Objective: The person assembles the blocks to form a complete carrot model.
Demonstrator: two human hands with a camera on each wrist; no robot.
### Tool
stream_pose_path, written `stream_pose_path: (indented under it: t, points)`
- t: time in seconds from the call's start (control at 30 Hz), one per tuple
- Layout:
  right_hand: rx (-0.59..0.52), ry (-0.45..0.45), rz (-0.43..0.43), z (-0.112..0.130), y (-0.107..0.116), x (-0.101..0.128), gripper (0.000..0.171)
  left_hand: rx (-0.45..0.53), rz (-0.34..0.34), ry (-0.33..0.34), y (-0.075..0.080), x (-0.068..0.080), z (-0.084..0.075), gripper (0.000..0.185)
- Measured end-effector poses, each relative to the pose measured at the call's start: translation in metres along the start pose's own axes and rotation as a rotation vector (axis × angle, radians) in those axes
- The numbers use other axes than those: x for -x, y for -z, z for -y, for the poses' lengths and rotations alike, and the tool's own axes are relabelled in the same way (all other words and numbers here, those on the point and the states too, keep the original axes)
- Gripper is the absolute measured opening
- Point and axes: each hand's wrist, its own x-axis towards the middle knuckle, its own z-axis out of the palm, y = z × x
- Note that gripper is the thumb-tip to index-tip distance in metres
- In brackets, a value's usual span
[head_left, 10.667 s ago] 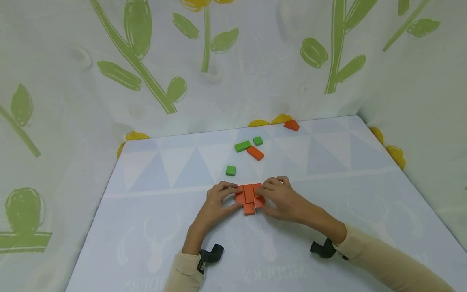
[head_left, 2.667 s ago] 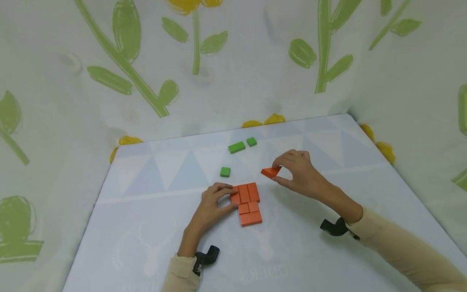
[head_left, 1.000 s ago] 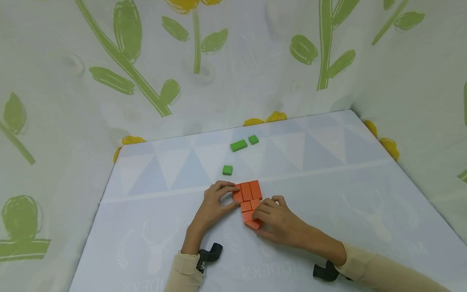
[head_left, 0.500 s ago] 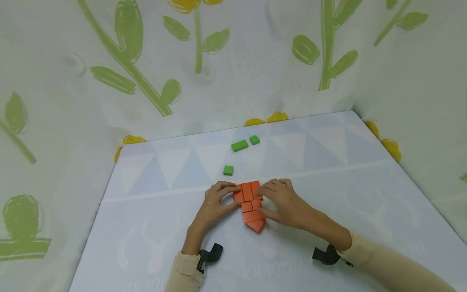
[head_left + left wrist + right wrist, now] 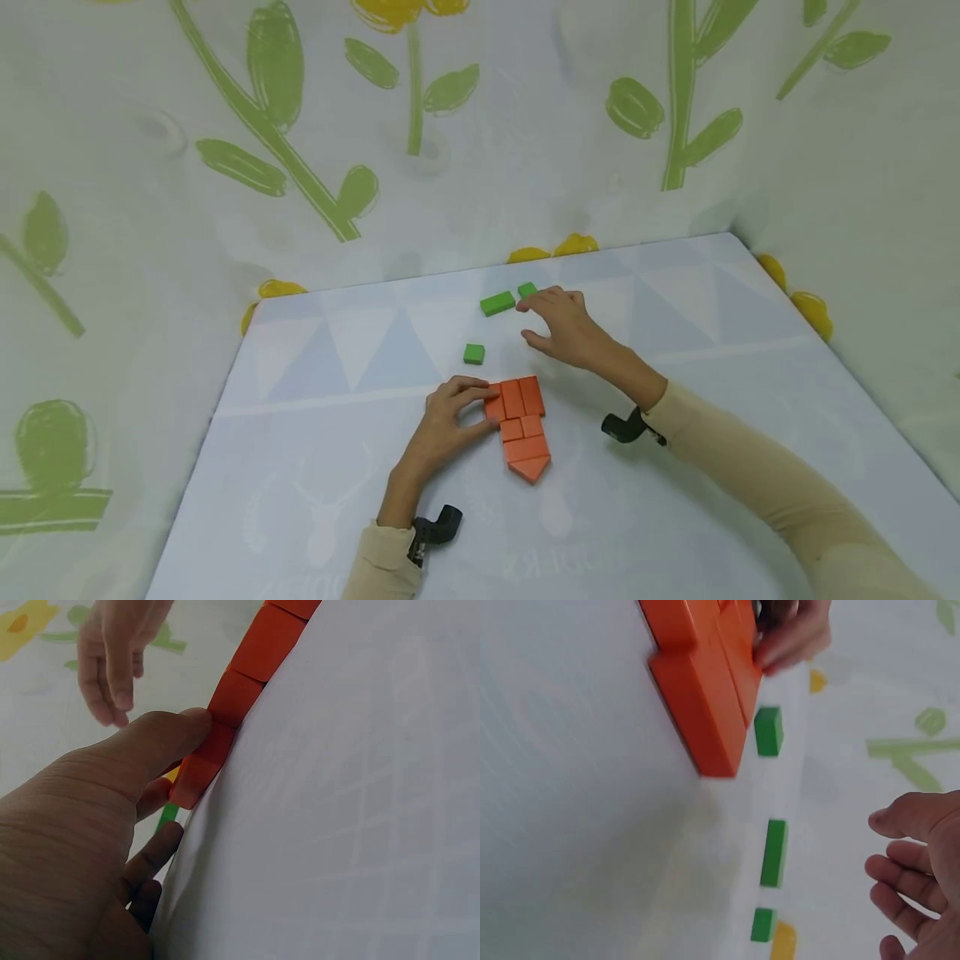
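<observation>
On the table, several orange building blocks [image 5: 532,396] lie flat against each other: three upright ones side by side, smaller ones below, then a bar and a triangular block [image 5: 531,469] pointing toward me. My left hand [image 5: 441,421] pinches the leftmost orange block [image 5: 211,754] between thumb and fingers. Spread above the table, my right hand [image 5: 566,329] holds nothing. Its fingertips are close to a long green block [image 5: 498,303] and partly overlap a small green block [image 5: 527,289] in the head view. Another small green block [image 5: 474,354] sits just beyond the orange group.
The white and pale-blue patterned tabletop [image 5: 300,467] extends around the blocks. Behind it and at the sides hangs a cloth [image 5: 510,167] printed with green leaves and yellow flowers. A black wrist camera [image 5: 438,525] is strapped at my left cuff, another [image 5: 624,427] at my right.
My right hand set the triangular block at the near end of the orange group, let it go, touched the group's right side, then rose away toward the far green blocks. The left hand stayed put.
</observation>
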Motion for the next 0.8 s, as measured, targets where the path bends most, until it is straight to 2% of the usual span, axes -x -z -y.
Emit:
stream_pose_path:
  t: [0.27, 0.47, 0.6, 0.8]
  points:
    - [0.015, -0.154, 0.126, -0.029, -0.019, -0.056, 0.046, -0.006, -0.001, -0.006, -0.001, 0.001, 0.0, 0.041]
    - [-0.006, -0.227, 0.221, -0.043, -0.038, -0.073, 0.047, 0.001, 0.011, 0.009, -0.004, 0.004, 0.001, 0.042]
    - [-0.001, -0.224, 0.235, -0.049, -0.045, -0.075, 0.043, -0.001, 0.014, -0.015, -0.005, 0.002, 0.001, 0.04]
    - [-0.049, -0.158, 0.169, -0.05, -0.043, -0.078, 0.036, -0.013, -0.006, -0.017, 0.001, 0.002, 0.003, 0.04]
